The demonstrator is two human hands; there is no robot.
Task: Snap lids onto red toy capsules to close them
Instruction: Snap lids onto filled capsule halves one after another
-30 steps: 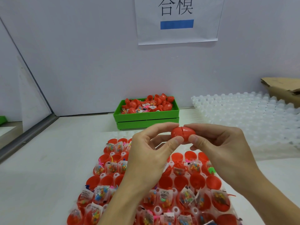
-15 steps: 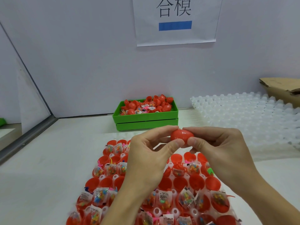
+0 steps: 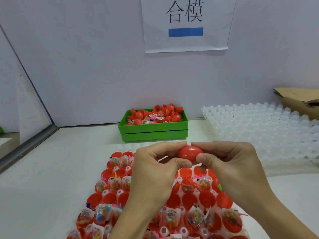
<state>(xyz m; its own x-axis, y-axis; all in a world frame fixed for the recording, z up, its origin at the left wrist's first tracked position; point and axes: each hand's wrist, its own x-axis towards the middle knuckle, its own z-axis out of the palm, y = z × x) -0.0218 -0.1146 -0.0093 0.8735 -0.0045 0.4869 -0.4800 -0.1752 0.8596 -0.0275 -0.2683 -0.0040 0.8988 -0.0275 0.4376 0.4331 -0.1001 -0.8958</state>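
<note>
Capsule (image 3: 189, 152), red, egg-shaped, lies sideways in mid-air between both hands, above the far end of the tray (image 3: 245, 232). Its 2 halves meet w/ no gap visible; a faint seam runs near the middle.

Left hand (image 3: 153, 171) pinches the capsule's left end: thumb under the front, index finger arched over the top, other fingers curled behind. Right hand (image 3: 229, 168) pinches the right end the same way, thumb at the front and index on top, remaining fingers folded in. Thumb tips of the 2 hands sit just beside each other below the capsule. Both forearms enter from the bottom edge.

Under the hands, the tray is clear plastic w/ rows of pockets holding open red capsule halves (image 3: 207, 198). Many halves carry small clear toy packets (image 3: 196, 218) w/ coloured bits inside; several halves in the middle row hold nothing visible.

Further back, touching or nearly touching the wall, a green bin (image 3: 153, 133) is heaped w/ red capsule parts and a few packets. To its right, a stack of clear pocketed trays (image 3: 259, 128) spreads toward the right edge, w/ a cardboard box (image 3: 300, 100) behind it. All rest on a white table (image 3: 51, 169). On the wall, a paper sign (image 3: 186, 23) w/ 2 printed characters and a blue bar.
</note>
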